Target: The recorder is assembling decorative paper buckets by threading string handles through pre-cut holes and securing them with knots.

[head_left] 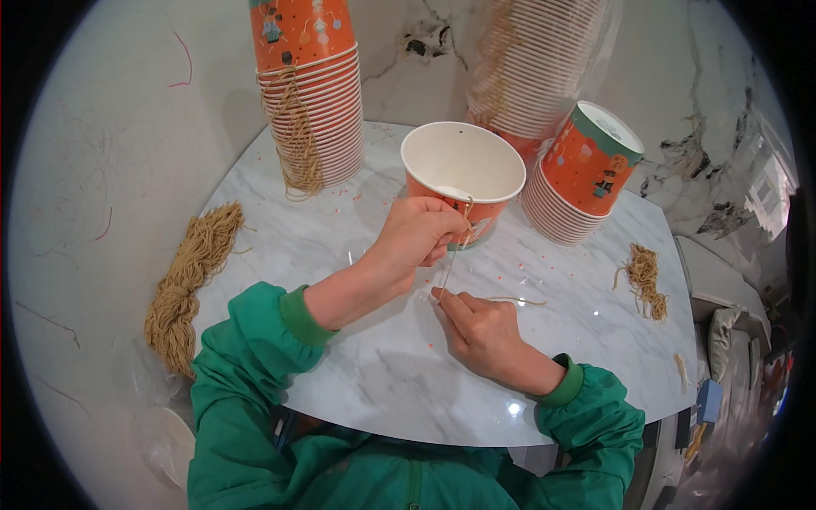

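An orange paper bucket [463, 161] with a white inside stands upright at the middle of the table. My left hand [421, 234] is closed at its near rim, pinching a tan string [450, 265] where it meets the bucket wall. From there the string runs taut down to my right hand [484, 331], whose thumb and forefinger are pressed together on it. A loose end of the string trails to the right past my right hand. A small dark hole shows in the bucket's far wall, just under the rim.
Nested orange buckets [314, 119] with tan strings hanging over them stand at the far left. A bagged stack [540, 64] and a tilted stack [586, 166] are at the back right. A tan string bundle [191, 285] lies left, a smaller bunch [643, 282] right. Small orange bits dot the marbled tabletop [365, 374].
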`<state>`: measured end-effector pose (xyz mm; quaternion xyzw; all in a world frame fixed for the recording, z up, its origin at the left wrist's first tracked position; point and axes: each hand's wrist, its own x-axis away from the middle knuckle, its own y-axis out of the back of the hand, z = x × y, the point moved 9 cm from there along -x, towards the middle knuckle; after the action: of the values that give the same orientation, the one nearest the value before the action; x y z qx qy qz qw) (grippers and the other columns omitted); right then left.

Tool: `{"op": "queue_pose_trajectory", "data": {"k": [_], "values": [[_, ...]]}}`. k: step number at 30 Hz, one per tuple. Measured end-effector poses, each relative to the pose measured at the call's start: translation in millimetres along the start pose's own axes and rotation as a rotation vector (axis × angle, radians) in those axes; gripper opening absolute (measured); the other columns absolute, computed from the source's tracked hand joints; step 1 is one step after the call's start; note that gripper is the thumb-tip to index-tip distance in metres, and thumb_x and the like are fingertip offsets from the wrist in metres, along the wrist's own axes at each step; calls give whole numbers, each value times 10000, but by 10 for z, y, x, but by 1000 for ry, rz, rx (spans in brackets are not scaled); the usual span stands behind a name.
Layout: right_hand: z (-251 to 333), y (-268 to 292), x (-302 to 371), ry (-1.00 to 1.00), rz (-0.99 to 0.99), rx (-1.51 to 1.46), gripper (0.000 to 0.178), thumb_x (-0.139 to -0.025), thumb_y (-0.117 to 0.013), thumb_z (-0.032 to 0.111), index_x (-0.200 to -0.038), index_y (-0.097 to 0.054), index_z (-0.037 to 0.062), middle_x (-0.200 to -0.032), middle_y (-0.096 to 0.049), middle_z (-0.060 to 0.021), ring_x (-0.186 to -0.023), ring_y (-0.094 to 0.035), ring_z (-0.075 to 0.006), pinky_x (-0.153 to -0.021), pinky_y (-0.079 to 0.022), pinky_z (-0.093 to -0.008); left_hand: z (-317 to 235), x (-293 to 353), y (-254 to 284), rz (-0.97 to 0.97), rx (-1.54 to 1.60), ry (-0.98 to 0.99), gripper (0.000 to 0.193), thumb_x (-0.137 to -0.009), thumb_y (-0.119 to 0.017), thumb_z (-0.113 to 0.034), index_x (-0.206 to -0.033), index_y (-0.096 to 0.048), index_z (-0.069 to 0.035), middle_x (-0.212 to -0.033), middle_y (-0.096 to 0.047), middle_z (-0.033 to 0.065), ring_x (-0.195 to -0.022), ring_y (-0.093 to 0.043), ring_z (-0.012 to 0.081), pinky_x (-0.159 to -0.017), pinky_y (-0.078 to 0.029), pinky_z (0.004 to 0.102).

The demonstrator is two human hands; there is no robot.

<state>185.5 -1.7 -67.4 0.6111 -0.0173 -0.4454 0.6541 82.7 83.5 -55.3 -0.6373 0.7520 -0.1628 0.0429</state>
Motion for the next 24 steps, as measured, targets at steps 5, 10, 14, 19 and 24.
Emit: {"op": "queue_pose_trajectory", "data": {"k": [5,10,14,19,24], "values": [[42,-45,48,52,25,36,388,-723,-640,36,-1111,-654,17,-687,-589,-81,-544,-614,-247,-447,-450,-380,-29,-33,39,-22,-5,-1,158,-848,-680,-81,-737,-569,-70,-607,-430,-62,-493,-333,39,-452,-226,230],[219,-25,42,163,77,116,338,-735,-660,42,-1071,-638,11,-641,-545,-58,-514,-581,-226,-427,-433,-369,-51,-54,50,-42,-20,4,156,-854,-668,-88,-734,-569,-70,-606,-422,-65,-492,-327,37,-452,-225,228],[267,25,7,190,45,97,355,-711,-661,43,-1062,-632,3,-638,-537,-54,-518,-583,-220,-425,-433,-368,-44,-64,63,-35,8,15,161,-863,-661,-96,-735,-568,-69,-604,-418,-67,-492,-325,39,-456,-230,226],[163,12,11,120,20,69,151,-819,-667,61,-955,-626,9,-630,-578,-89,-495,-582,-263,-426,-438,-386,-84,-95,62,-1,-14,-58,181,-887,-640,-103,-728,-558,-77,-617,-463,-54,-517,-379,45,-477,-275,227],[104,23,-6,39,37,-27,83,-874,-658,87,-905,-627,17,-662,-627,-113,-514,-601,-292,-444,-454,-390,-88,-130,59,41,-72,-213,127,-927,-561,-44,-876,-675,-23,-756,-592,-16,-616,-514,67,-544,-379,221]]}}
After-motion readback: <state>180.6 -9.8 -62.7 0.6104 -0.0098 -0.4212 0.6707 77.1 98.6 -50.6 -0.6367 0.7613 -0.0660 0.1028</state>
